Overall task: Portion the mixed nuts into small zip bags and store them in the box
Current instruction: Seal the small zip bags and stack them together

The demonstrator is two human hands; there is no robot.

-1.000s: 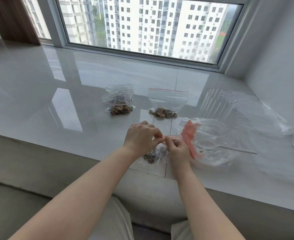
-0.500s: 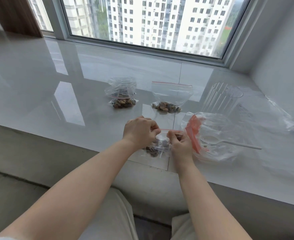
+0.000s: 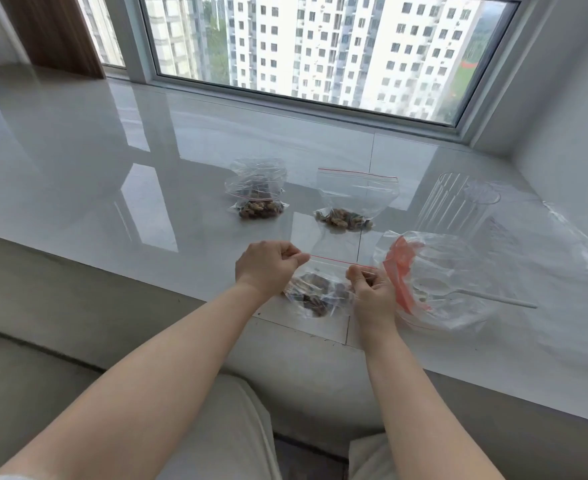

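A small clear zip bag [image 3: 320, 292] with mixed nuts in its bottom hangs between my hands near the sill's front edge. My left hand [image 3: 268, 268] pinches the left end of its red zip strip. At the strip's right end my right hand [image 3: 372, 292] pinches it too. Two more small nut bags stand farther back: a folded-over bag [image 3: 256, 192] on the left and an upright bag [image 3: 354, 199] on the right. A clear plastic box [image 3: 458, 206] stands at the right rear.
A large clear bag with a red zip edge [image 3: 434, 278] lies just right of my right hand, a white plastic spoon [image 3: 476, 294] inside it. Loose clear plastic film [image 3: 569, 244] spreads at far right. The glossy white sill [image 3: 112, 174] ends at the window behind.
My hands have drawn apart along the bag's zip strip; the left moved left and the right moved right. More of the red strip now shows between them.
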